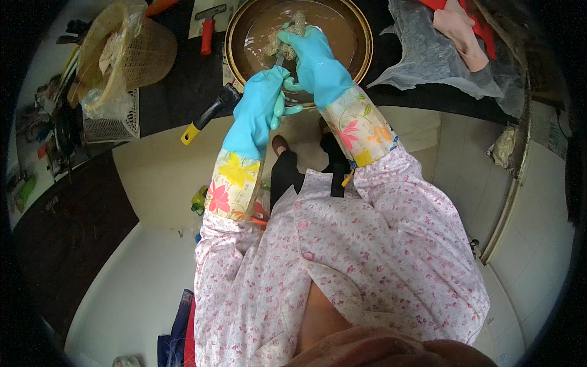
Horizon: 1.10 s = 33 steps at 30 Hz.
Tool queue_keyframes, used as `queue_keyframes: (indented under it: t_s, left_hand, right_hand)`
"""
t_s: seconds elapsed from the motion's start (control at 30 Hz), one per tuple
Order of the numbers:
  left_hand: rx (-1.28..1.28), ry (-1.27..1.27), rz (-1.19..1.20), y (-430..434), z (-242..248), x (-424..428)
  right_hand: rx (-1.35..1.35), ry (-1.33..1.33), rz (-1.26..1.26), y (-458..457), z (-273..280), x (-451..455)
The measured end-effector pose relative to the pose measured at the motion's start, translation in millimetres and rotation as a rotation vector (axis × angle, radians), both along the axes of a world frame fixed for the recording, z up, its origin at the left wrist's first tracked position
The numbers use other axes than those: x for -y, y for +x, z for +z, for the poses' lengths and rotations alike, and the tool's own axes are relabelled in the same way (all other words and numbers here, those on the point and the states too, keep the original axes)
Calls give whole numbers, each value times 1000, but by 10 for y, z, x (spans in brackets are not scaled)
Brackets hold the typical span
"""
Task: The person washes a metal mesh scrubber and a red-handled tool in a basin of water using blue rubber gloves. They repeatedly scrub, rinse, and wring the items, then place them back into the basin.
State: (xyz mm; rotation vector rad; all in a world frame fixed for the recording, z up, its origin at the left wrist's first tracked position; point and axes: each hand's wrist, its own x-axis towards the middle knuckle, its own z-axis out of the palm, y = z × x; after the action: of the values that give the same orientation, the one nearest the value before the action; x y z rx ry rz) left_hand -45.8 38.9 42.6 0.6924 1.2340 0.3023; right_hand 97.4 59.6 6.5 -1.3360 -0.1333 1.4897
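Both my hands wear blue rubber gloves with floral cuffs and are held over a round metal basin [369, 43] of brown water [261, 23]. My left hand [261, 101] is closed around something mostly hidden in its fist; a short, narrow metal part [279, 60] sticks out from it. In my right hand [317, 59] is a beige mesh scrubbing cloth [299, 24], bunched around the far end of that metal part. The cloth hides what the metal part leads to.
Left of the basin lies a red-handled scraper [207, 36]. A black handle with a yellow end [202, 120] juts past the dark counter's [160, 108] front edge. Farther left are a woven basket [153, 55] and a white plastic basket [110, 126]. Clear plastic sheeting [424, 59] lies at right.
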Motion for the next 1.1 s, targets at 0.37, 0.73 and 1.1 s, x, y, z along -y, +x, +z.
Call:
queue_keyframes:
  t_s: [0.37, 0.73, 1.1]
  left_hand:
    - [-35, 20, 9, -98, 84, 205]
    - [-42, 31, 20, 134, -86, 15]
    - [-4, 4, 67, 51, -108, 25]
  right_hand:
    - [164, 230, -293, 474, -373, -230]
    - [100, -35, 151, -49, 74, 241]
    - [373, 59, 29, -74, -118, 10]
